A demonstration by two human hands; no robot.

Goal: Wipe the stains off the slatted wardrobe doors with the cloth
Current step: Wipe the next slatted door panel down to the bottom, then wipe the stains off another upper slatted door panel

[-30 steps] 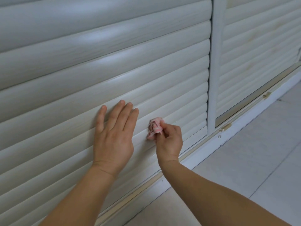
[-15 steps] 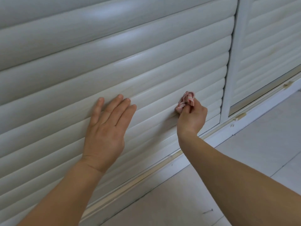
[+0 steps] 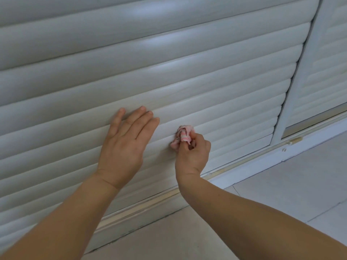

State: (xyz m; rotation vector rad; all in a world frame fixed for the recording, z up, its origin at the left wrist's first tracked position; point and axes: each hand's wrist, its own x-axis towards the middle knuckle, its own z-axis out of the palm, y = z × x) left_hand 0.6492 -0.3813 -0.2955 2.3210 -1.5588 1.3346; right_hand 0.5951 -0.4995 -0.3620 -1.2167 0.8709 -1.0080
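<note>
A white slatted wardrobe door (image 3: 169,76) fills most of the head view. My left hand (image 3: 125,145) lies flat on its lower slats, fingers together and pointing up, holding nothing. Just to its right, my right hand (image 3: 193,154) is closed on a small bunched pink cloth (image 3: 183,136), which is pressed against a low slat. A second slatted door (image 3: 326,72) stands at the far right, past a white upright frame (image 3: 298,81).
A white bottom rail with a yellowish track (image 3: 161,197) runs along under the doors. Pale floor tiles (image 3: 281,184) spread out to the lower right. A dark gap shows under the right door (image 3: 315,119).
My right hand has slid the cloth back left along the slat, from near the door frame to beside my left hand. The left hand stays flat on the door.
</note>
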